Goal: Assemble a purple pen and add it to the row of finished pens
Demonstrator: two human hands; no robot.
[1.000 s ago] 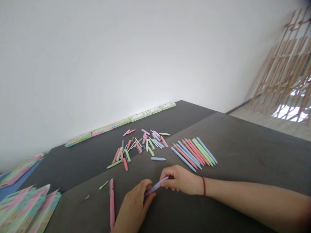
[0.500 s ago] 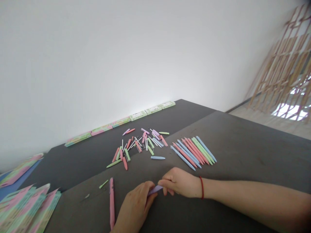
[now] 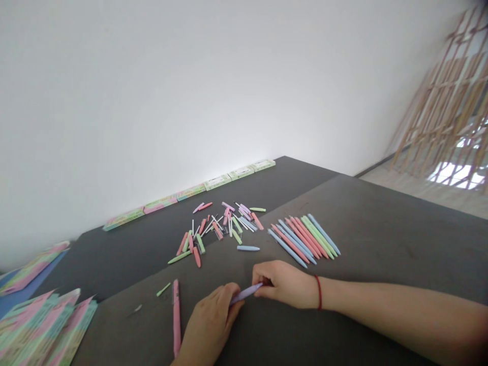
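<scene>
A purple pen is held between my two hands over the near part of the dark table. My left hand is closed around its left end, which the fingers hide. At the pointed right end, the thumb and fingers of my right hand pinch the tip. Left of my left hand lies a long pink pen. Beyond my right hand, a row of assembled blue, pink and green pens rests side by side. A single blue pen barrel lies just past my hands.
A loose pile of coloured pen parts and white refills spreads across the table's middle. Flat printed boxes line the wall edge. Printed packets stack at the near left. A small green clip lies near the pink pen.
My right hand has shifted slightly right along the purple pen, so more of its pointed end shows. My left hand keeps its hold nearly in place.
</scene>
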